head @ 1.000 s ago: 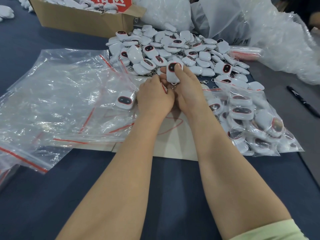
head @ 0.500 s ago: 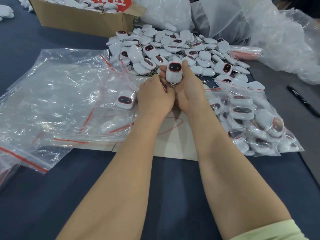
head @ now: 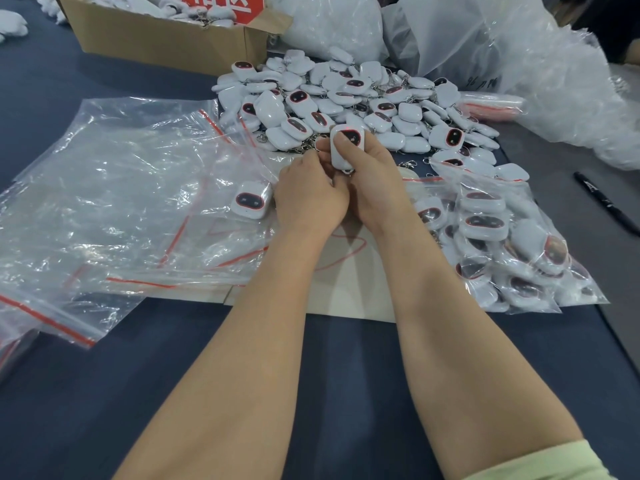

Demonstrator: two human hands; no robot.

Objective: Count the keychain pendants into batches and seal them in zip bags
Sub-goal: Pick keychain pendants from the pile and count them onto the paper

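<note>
A heap of white keychain pendants [head: 349, 98] with dark red-rimmed faces lies at the table's far middle. My right hand [head: 375, 181] grips one pendant [head: 341, 157] upright, thumb on its face. My left hand [head: 308, 199] is curled against it, fingers at the pendant's lower left edge; what they hold is hidden. A single pendant [head: 251, 199] lies on the empty zip bags [head: 114, 188] just left of my left hand. A filled zip bag [head: 512, 251] of pendants lies to the right.
A cardboard box [head: 162, 43] of more pendants stands at the back left. Crumpled clear plastic [head: 519, 57] piles up at the back right. A black marker [head: 606, 204] lies at the right edge. A pale card [head: 349, 285] lies under my wrists.
My right thumb slid up onto the held pendant's face. Both hands stayed in place at the near edge of the heap.
</note>
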